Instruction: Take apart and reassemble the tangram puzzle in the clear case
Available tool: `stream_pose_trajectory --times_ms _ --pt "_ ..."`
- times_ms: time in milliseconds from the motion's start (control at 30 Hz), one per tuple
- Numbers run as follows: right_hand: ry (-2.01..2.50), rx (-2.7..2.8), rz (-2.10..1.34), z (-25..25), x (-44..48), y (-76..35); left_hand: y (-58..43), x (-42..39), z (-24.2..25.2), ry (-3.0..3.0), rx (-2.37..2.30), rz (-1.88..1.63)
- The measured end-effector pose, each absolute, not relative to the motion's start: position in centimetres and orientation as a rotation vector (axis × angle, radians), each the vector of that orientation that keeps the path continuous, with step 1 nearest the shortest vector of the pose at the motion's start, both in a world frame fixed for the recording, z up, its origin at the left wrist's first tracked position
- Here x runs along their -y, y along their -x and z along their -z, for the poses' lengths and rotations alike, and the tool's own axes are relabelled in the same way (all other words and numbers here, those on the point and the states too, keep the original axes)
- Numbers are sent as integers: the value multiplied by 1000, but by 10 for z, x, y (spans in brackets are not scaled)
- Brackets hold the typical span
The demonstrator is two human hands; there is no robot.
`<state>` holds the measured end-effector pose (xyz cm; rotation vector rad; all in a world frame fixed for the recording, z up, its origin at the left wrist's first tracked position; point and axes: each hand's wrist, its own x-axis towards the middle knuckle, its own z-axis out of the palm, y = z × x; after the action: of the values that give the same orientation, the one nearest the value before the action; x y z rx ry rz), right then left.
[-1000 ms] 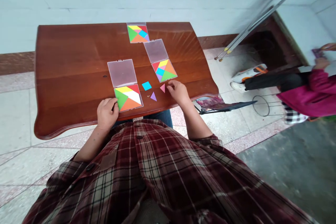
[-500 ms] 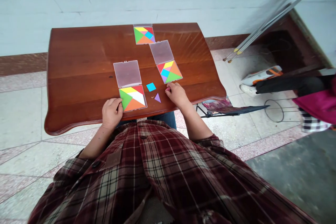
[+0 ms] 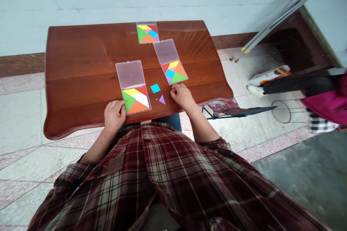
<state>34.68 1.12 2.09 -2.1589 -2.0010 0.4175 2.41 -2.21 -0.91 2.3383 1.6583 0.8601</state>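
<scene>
My right hand (image 3: 182,95) pinches a small pink tangram piece (image 3: 172,90), mostly covered by the fingertips, just above or on the table. My left hand (image 3: 115,114) is closed, thumb and curled fingers at the left edge of the near tangram case (image 3: 150,108). That case lies with its clear lid (image 3: 130,75) folded back; green, yellow, red and orange pieces surround a bare white area (image 3: 142,98). Between the hands lie a blue square (image 3: 155,88) and a purple triangle (image 3: 162,99), loose on the wood.
A second opened tangram case (image 3: 179,77) lies beyond my right hand, full of pieces. A third one (image 3: 148,34) sits at the back edge of the brown table (image 3: 81,61). To the right are crutches (image 3: 260,34), a folding seat (image 3: 227,110) and another person's leg (image 3: 282,82).
The whole view has shifted slightly. Both hands keep almost the same places, the right one still pinching the pink piece; the loose pieces lie as before.
</scene>
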Motion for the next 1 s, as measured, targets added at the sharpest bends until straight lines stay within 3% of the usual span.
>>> stream_pose_trajectory --times_ms 1000 --pt "2159 1951 -369 -14 -9 -347 -25 22 8 -2303 -1651 -834"
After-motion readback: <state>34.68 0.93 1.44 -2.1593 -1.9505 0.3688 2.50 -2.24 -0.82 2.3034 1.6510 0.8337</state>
